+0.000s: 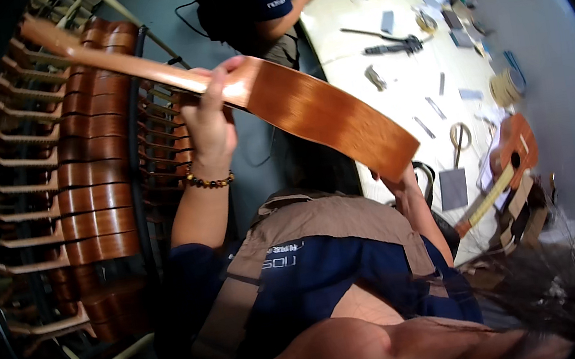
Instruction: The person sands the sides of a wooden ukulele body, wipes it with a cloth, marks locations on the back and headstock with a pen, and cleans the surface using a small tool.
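Note:
I hold a brown wooden ukulele (330, 119) in the air in front of me. It lies slantwise, the side of its body facing up and its neck reaching to the upper left. My left hand (211, 120), with a beaded bracelet at the wrist, is wrapped round the neck close to the body. Under the lower end of the body, my right hand (398, 181) grips the edge; most of its fingers are hidden behind the wood. The ukulele's head, far to the left, is blurred.
On my left a rack (136, 163) carries several ukulele bodies with necks. A pale workbench (391, 86) runs along the right, holding a cable tool (400, 45), a tape roll (506, 87), a grey pad (453, 189) and another ukulele (516, 149). Ahead, a co-worker (235, 1) stands at the bench.

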